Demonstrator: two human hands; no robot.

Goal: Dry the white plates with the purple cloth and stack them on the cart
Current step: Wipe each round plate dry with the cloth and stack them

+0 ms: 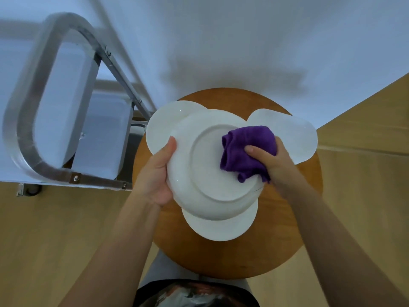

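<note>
My left hand [156, 171] grips the left rim of a white plate [205, 171] held bottom side up above a round wooden table [294, 209]. The bunched purple cloth [245, 149] is in my right hand [274, 165] and presses on the plate's underside at its upper right. Three more white plates lie on the table under the held one: one at the back left [161, 127], one at the back right [296, 136], one at the front [221, 229], each partly hidden.
A metal cart [66, 103] with a tubular handle and a steel shelf stands to the left of the table, close to its edge. A white wall is behind. Wooden floor surrounds the table, and my legs show under its front edge.
</note>
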